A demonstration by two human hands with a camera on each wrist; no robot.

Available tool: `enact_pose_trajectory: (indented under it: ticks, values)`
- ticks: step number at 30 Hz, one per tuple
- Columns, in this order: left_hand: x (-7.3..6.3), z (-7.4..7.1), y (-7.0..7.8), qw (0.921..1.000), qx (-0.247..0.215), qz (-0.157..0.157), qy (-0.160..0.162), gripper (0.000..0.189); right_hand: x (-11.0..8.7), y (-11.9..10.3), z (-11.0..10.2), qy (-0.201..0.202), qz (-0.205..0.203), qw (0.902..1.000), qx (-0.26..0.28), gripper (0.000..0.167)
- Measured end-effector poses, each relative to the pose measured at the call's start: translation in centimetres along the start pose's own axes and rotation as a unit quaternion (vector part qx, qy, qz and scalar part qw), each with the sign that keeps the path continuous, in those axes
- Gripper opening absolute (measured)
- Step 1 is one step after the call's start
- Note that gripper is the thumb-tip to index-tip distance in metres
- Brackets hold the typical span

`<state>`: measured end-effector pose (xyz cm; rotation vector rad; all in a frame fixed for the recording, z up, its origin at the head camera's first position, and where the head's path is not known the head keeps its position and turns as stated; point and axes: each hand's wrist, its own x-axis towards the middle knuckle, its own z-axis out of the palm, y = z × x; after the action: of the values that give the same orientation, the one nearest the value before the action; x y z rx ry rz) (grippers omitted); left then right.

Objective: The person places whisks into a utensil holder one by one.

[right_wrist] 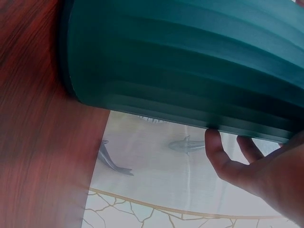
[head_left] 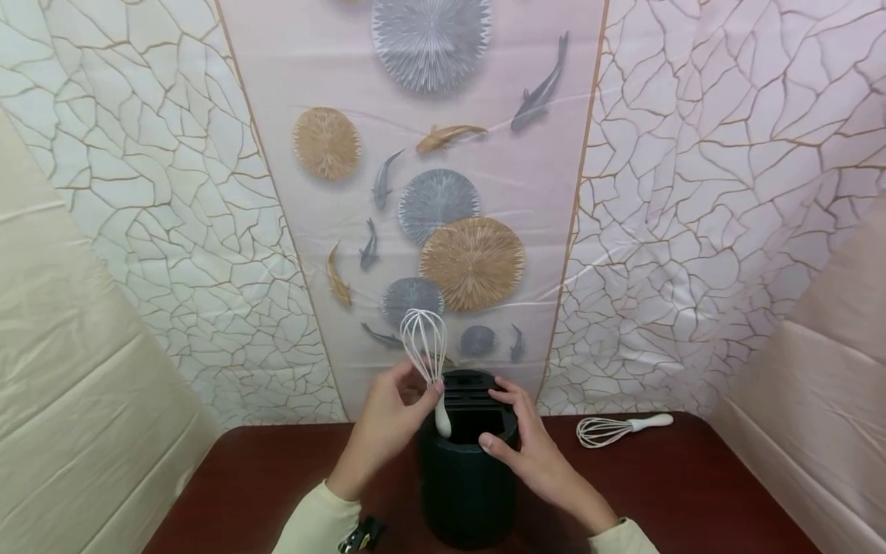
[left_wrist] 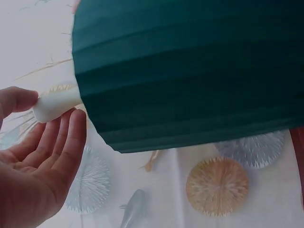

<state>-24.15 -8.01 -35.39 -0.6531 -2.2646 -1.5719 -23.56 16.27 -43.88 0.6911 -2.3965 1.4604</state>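
Note:
A white whisk (head_left: 443, 421) stands upright with its wire loops on top and its handle end inside the mouth of a dark green utensil holder (head_left: 467, 485). My left hand (head_left: 389, 415) pinches it between thumb and fingers where the wires meet the handle. In the left wrist view the white handle (left_wrist: 57, 103) passes behind the holder's ribbed rim. My right hand (head_left: 536, 450) grips the holder's top edge, thumb at the front and fingers at the far right side. Slotted black dividers (head_left: 471, 388) fill the back of the holder's opening.
A second white whisk (head_left: 623, 428) lies on the dark red table (head_left: 277, 485) to the right. Patterned cloth (head_left: 443, 192) hangs behind the table, with beige panels (head_left: 69, 369) at both sides. A small black object (head_left: 363, 535) sits by the left cuff.

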Motion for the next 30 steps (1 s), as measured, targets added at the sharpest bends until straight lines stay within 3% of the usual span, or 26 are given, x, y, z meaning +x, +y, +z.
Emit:
enact_pose_trajectory:
  ticks: [3,8,13,17,20,25,30]
  values:
    - [-0.2,0.1,-0.2,0.9997,0.021,0.008,-0.005,0.025,-0.1,0.0,0.1,0.001,-0.002,1.0,-0.001,0.062]
    - [-0.4,0.2,-0.2,0.9991,0.032,0.014,-0.025,0.05,-0.1,0.2,0.1,0.0,0.0,1.0,-0.008,0.064]
    - [-0.5,0.2,-0.6,0.9985,0.04,0.028,-0.025,0.095,-0.2,0.2,0.1,-0.002,0.002,0.9997,-0.026,0.059]
    - [-0.6,0.2,-1.0,0.9957,0.067,0.061,-0.019,0.124,-0.2,0.0,0.1,-0.004,0.007,0.9996,-0.029,0.054]
    - [-0.7,0.1,-1.3,0.9911,0.095,0.091,-0.019,0.126,-0.1,-0.1,0.1,-0.005,0.007,0.9996,-0.025,0.053]
    - [-0.9,0.0,-1.7,0.9812,0.132,0.138,-0.027,0.111,-0.1,0.0,0.0,-0.001,-0.002,0.9997,-0.024,0.051]
    - [-1.1,-0.1,-1.9,0.9812,0.123,0.147,-0.022,0.095,-0.2,0.1,0.1,0.001,-0.004,0.9997,-0.023,0.05]
